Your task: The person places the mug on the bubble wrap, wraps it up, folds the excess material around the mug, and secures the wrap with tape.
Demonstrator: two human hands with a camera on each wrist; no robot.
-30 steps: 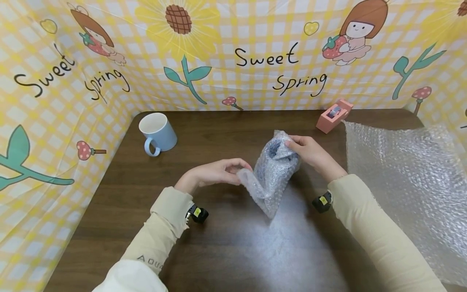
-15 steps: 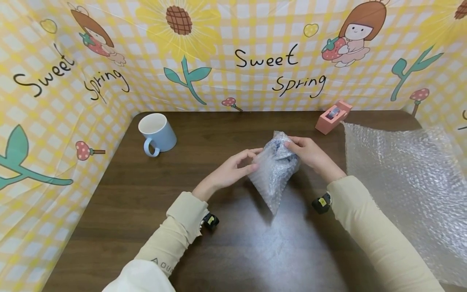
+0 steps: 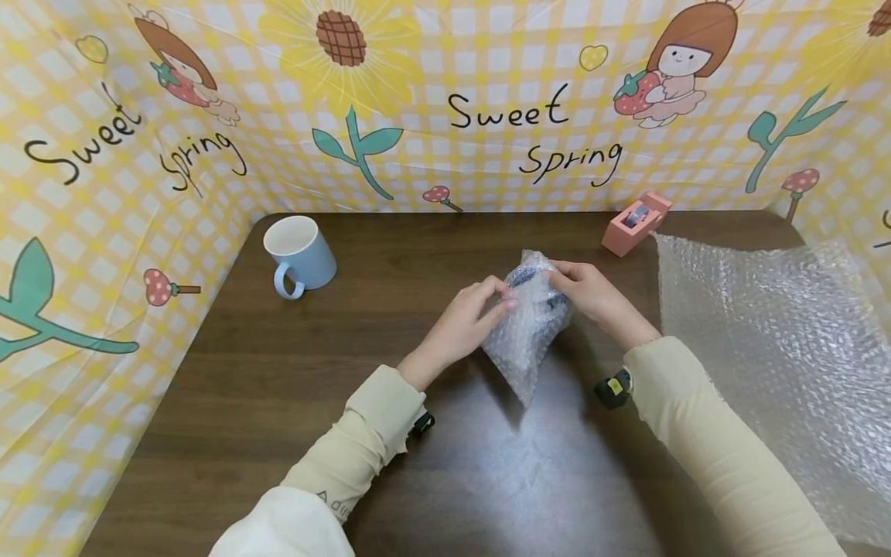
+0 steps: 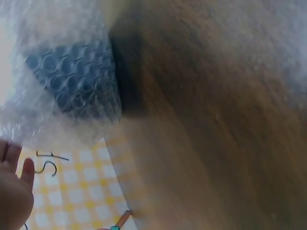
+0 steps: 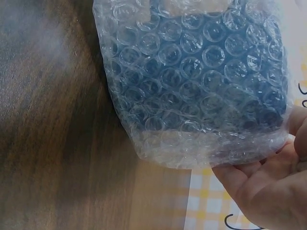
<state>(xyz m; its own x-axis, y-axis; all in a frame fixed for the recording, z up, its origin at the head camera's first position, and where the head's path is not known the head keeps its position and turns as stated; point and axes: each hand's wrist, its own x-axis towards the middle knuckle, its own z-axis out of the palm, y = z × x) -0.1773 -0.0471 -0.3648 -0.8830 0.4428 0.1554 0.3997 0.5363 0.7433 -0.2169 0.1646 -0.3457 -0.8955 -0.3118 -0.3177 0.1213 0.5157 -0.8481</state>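
A bundle of bubble wrap [image 3: 524, 352] stands mid-table, its lower corner pointing toward the person. Through the bubbles a dark blue object [image 5: 192, 72] shows; its kind is hidden by the wrap. My left hand [image 3: 465, 321] pinches a flap of the wrap between thumb and fingers, drawn across the bundle's front. At the top right edge, my right hand [image 3: 600, 300] grips the wrap with the thumb in front. The right wrist view shows the right hand's fingers [image 5: 235, 179] at the bundle's end. In the left wrist view, the wrap [image 4: 62, 28] fills the upper left.
A light blue mug [image 3: 309, 255] stands at the back left of the brown table [image 3: 230, 433]. A pink tape dispenser [image 3: 629, 228] sits at the back right. A large sheet of bubble wrap [image 3: 766, 348] covers the right side. Patterned cloth [image 3: 480, 46] hangs behind.
My left hand has moved right, folding the loose flap of bubble wrap over the front of the bundle and partly covering its opening. My right hand has stayed at the top right edge.
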